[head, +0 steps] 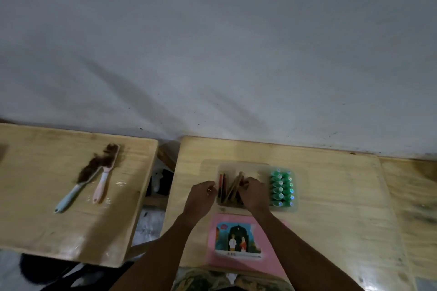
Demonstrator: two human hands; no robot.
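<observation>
Head-worn wide view, downward over table (331, 184)

The bench (331, 196) is pale wood with visible grain. Little bottles (282, 188) are green with shiny bluish tops, flat pieces (230, 188) red and tan. The book (272, 250) at the near edge is pink with a blue picture. Also a pale blue brush (68, 196) and a pink brush (101, 186).

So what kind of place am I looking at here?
Likely a plain indoor workroom, maybe at home: two wooden desks against a bare white wall, a clear tray of small green bottles and flat packs, and two brushes.
</observation>
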